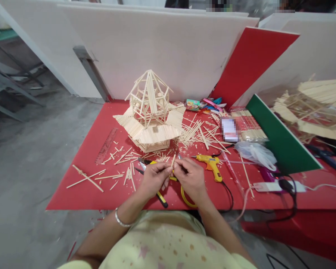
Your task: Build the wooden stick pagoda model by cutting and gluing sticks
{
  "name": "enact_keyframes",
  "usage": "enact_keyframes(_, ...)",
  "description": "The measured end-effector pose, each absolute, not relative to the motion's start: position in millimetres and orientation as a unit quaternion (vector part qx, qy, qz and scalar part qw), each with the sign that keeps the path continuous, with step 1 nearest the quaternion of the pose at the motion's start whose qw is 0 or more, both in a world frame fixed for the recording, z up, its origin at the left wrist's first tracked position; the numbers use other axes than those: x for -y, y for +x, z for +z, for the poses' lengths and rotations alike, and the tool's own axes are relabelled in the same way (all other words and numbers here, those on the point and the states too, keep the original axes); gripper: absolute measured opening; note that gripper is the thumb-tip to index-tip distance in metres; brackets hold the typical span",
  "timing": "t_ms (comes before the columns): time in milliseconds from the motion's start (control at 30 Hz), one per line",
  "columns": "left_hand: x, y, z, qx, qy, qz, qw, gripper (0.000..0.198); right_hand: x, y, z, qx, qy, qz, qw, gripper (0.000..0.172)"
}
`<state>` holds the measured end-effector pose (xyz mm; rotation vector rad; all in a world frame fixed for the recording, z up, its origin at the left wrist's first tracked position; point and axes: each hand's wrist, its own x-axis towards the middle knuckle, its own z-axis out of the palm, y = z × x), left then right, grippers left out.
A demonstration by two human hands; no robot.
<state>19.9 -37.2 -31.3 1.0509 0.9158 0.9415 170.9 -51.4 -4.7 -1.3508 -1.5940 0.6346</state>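
My left hand pinches a short wooden stick and holds it upright. My right hand is closed around yellow-handled cutters, whose metal tip sits beside the stick. Both hands hover over the near edge of the red table. Behind them stands a small house model of wooden sticks with an open frame roof. Black-and-yellow pliers lie partly under my left hand.
Loose sticks lie scattered across the table. A yellow glue gun lies right of my hands with its black cord. A red ruler sits at the left. A plastic bag, green board and another stick model fill the right.
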Motion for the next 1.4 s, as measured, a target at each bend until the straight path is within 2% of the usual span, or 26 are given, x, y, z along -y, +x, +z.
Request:
enact_keyframes(100,39.0,23.0,-34.1,-0.391,0.427,0.430,0.693,0.028,48.6,176.6,-7.9,0.623,-0.565,0.279,0.463,0.019)
enact_keyframes(233,40.1,25.4,-30.6,-0.377,0.379,0.421,0.732,0.028,42.7,189.6,-17.2,0.618,-0.599,0.242,0.448,0.025)
enact_keyframes(333,38.7,24.3,-25.3,-0.389,0.350,0.429,0.737,0.027,42.8,207.5,-29.6,0.657,-0.634,0.197,0.357,0.031)
enact_keyframes(467,36.0,20.0,-24.4,-0.384,0.331,0.443,0.739,0.024,53.8,246.4,-48.2,0.612,-0.745,0.097,0.245,0.027)
enact_keyframes(567,36.0,18.0,-28.1,-0.387,0.320,0.442,0.744,0.025,66.6,276.6,-59.6,0.523,-0.836,0.041,0.163,0.043)
enact_keyframes(667,36.2,19.6,-25.8,-0.392,0.322,0.437,0.743,0.027,73.2,298.2,-71.7,0.483,-0.867,0.087,0.082,0.049)
enact_keyframes(733,35.3,21.0,-16.9,-0.390,0.331,0.446,0.735,0.029,72.1,307.1,-80.0,0.470,-0.873,0.113,0.061,0.052)
enact_keyframes(800,33.5,19.3,-3.1,-0.386,0.341,0.464,0.721,0.034,69.3,311.9,-85.2,0.479,-0.860,0.146,0.097,0.050)
enact_keyframes(900,28.4,7.6,17.9,-0.386,0.346,0.496,0.696,0.039,69.7,311.2,-78.8,0.495,-0.822,0.186,0.213,0.037)
enact_keyframes(1067,7.9,-20.0,34.6,-0.374,0.350,0.549,0.661,0.033,78.2,289.6,-20.1,0.460,-0.722,0.277,0.436,0.036)
enact_keyframes(1167,-7.5,-25.5,40.5,-0.346,0.357,0.566,0.657,0.031,70.3,266.6,34.0,0.477,-0.693,0.228,0.489,0.030)
enact_keyframes(1233,-15.5,-23.3,45.2,-0.322,0.358,0.578,0.659,0.031,56.3,248.5,70.6,0.521,-0.648,0.175,0.527,0.033)
enact_keyframes(1267,-18.5,-21.3,47.6,-0.313,0.356,0.582,0.660,0.031,46.7,239.2,87.5,0.550,-0.631,0.151,0.525,0.036)
enact_keyframes(1333,-22.7,-16.5,52.2,-0.305,0.348,0.589,0.663,0.030,23.4,221.4,116.7,0.617,-0.612,0.074,0.490,0.031)
enact_keyframes(1400,-25.3,-12.6,56.0,-0.305,0.333,0.595,0.665,0.030,-2.9,205.6,137.6,0.660,-0.592,-0.060,0.458,0.035)
